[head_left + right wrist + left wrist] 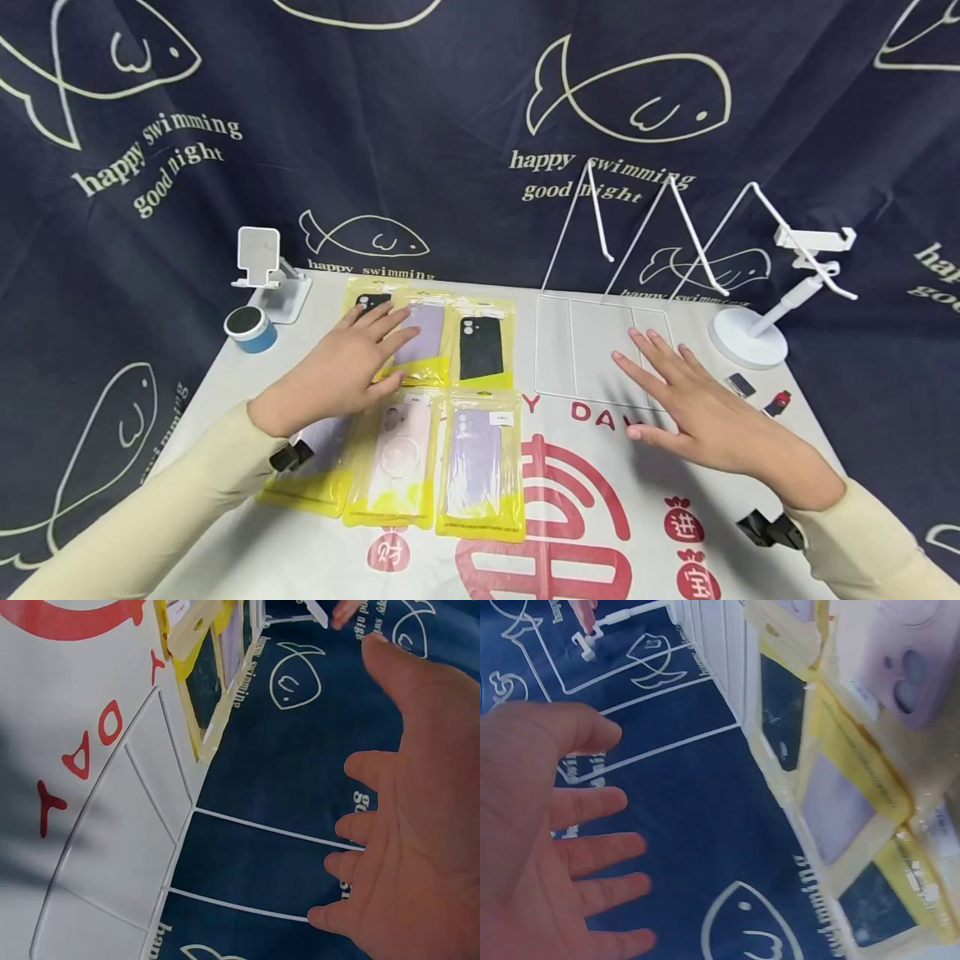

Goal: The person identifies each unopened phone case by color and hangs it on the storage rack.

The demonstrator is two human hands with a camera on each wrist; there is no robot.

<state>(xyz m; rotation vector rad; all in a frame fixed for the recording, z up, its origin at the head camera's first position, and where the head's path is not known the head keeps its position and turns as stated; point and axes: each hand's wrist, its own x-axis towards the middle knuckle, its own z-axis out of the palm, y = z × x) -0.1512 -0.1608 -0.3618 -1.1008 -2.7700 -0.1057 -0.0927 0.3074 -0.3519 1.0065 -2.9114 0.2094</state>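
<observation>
My left hand (341, 362) is held above the left part of the packages, fingers spread and holding nothing. Below and beside it lie several phone cases in clear yellow-edged bags: a black case (481, 348), a purple case (473, 462), a pink case (401, 446) with a ring, and others partly hidden by the hand. My right hand (693, 404) hovers with fingers apart near a white wire rack (573, 342), whose slanted prongs rise at the table's back. Both palms face away from me in the wrist views, with nothing in them.
A white phone stand (258, 258) and a blue-and-white round jar (251, 329) are at the back left. Another white stand on a round base (748, 337) is at the back right, near a small dark card (740, 384) and a red-and-black item (777, 404). A dark fish-print cloth hangs behind.
</observation>
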